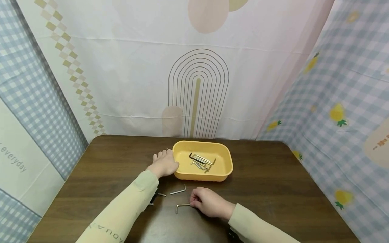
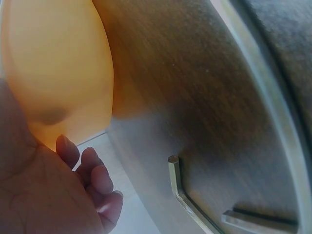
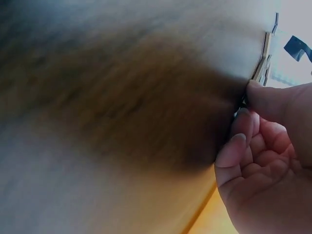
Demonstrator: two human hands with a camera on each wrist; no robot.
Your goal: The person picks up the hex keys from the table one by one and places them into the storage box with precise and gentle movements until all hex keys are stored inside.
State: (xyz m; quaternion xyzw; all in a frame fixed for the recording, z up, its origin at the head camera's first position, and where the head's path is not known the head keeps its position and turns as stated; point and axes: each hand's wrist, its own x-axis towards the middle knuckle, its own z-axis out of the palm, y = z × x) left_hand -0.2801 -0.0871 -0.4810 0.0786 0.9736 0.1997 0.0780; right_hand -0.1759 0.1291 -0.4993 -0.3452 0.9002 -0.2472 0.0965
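My left hand grips the left rim of the yellow plastic bin; its thumb lies over the rim and its fingers curl outside the wall. Several hex keys, one of them black, lie inside that bin. In the head view my right hand pinches the long end of an L-shaped hex key low over the table; its short arm points toward me. The right wrist view shows the thumb and fingertips meeting at the tabletop. Another hex key lies between the hands.
More hex keys lie beside the left forearm, partly hidden by the sleeve. The dark wooden table has its back edge against a white patterned curtain. Blue checked cloth hangs at the right.
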